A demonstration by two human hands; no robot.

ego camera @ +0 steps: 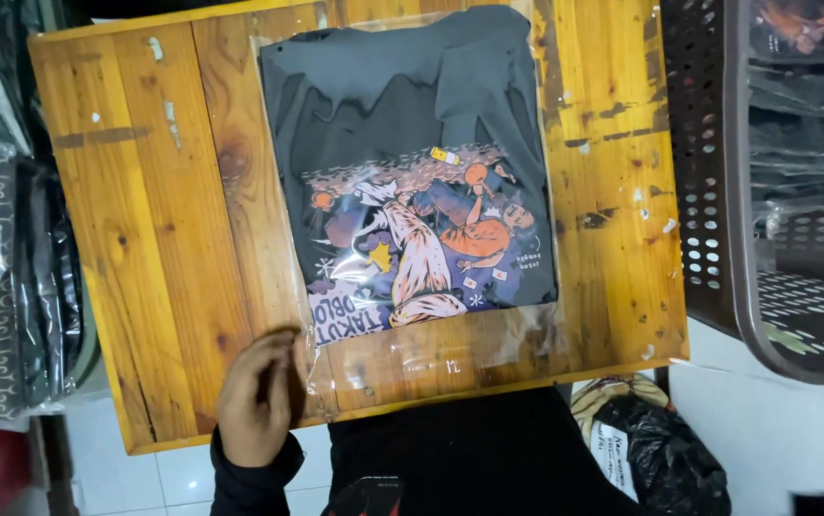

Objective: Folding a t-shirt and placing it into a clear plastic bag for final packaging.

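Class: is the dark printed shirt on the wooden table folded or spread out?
Folded: the shirt lies as a flat rectangle inside a clear plastic bag.

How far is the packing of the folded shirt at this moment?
Done: the dark folded shirt with a colourful print lies inside the clear plastic bag on the wooden table. In hand: the left hand presses the bag's near corner flat. The right hand is not in view. Left: the bag's near end extends past the shirt; whether it is sealed cannot be told.

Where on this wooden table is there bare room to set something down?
The widest bare patch of the wooden table lies left of the bagged dark T-shirt, above the left hand. A narrower strip runs between the shirt and the perforated basket. The near edge is crowded.
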